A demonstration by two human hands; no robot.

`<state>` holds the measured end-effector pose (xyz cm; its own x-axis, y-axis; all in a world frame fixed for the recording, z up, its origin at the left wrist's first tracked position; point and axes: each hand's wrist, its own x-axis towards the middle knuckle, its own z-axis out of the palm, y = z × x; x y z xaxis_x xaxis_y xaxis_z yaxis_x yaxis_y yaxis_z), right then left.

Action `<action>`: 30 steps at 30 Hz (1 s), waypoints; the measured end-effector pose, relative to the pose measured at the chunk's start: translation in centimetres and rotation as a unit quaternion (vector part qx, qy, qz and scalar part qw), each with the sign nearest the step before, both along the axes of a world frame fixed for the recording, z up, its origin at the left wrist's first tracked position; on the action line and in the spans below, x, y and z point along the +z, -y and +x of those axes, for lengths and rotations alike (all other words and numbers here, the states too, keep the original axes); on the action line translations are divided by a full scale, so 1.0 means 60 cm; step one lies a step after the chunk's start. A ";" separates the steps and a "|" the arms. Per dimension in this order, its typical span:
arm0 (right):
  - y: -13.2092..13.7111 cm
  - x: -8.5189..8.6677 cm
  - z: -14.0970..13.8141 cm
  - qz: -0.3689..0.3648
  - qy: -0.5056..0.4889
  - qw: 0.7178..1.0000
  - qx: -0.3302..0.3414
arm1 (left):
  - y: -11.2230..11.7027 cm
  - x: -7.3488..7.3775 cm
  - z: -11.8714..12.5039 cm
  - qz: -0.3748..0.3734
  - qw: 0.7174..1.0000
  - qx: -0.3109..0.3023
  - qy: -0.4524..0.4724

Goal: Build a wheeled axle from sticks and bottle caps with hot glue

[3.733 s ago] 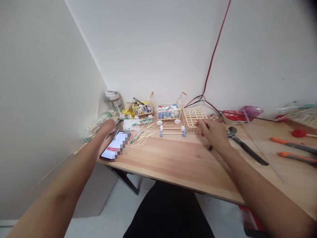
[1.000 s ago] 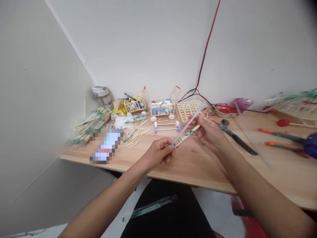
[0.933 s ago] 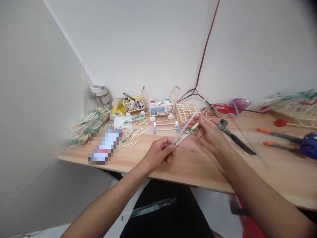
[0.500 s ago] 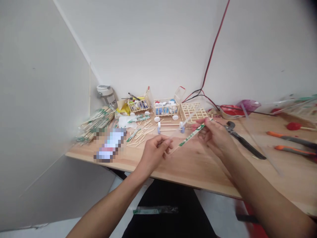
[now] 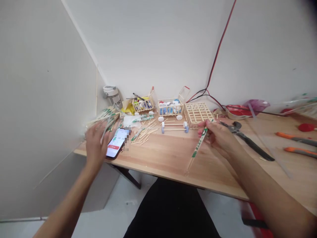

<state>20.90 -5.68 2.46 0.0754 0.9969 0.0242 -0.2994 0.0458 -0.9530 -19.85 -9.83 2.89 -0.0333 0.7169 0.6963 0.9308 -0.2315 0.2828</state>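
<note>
My right hand [image 5: 216, 138] pinches a paper-wrapped chopstick [image 5: 198, 145] with green print, its lower end pointing toward the table's front edge. My left hand [image 5: 96, 142], slightly blurred, is raised over the table's left end and appears to pinch a thin clear plastic sleeve [image 5: 107, 128]. Beside it are a smartphone [image 5: 115, 143], with a lit screen, and a bundle of wrapped chopsticks [image 5: 105, 118].
Along the wall stand small stick-built carts [image 5: 170, 108], a wooden lattice frame [image 5: 198, 115], and a wheeled axle assembly [image 5: 173, 127]. Loose sticks [image 5: 143, 135] lie nearby. Pliers [image 5: 247, 140] and orange-handled tools [image 5: 296, 139] lie right. Red-black wires run down the wall.
My hands have separated. The left moved from mid-table to above the phone, taking the clear sleeve with it, while the right turned the wrapped chopstick to point downward.
</note>
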 end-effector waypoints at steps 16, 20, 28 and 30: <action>0.000 0.014 -0.006 -0.011 -0.044 0.999 -0.025 | 0.149 -0.050 0.183 -0.340 0.847 -0.310 0.266; -0.001 0.016 -0.006 0.004 -0.055 0.998 -0.042 | 0.099 -0.026 0.291 -0.458 0.739 -0.310 0.385; -0.008 0.000 0.000 0.062 -0.060 0.994 -0.072 | 0.047 -0.031 0.398 -0.477 0.661 -0.380 0.437; -0.006 -0.004 -0.008 0.068 -0.042 0.995 -0.054 | 0.037 -0.033 0.408 -0.463 0.667 -0.372 0.450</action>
<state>20.43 -5.33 2.24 0.1893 0.9706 0.1484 -0.3633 0.2096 -0.9078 4.65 -12.06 0.89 0.4654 0.8771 -0.1185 0.0132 0.1270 0.9918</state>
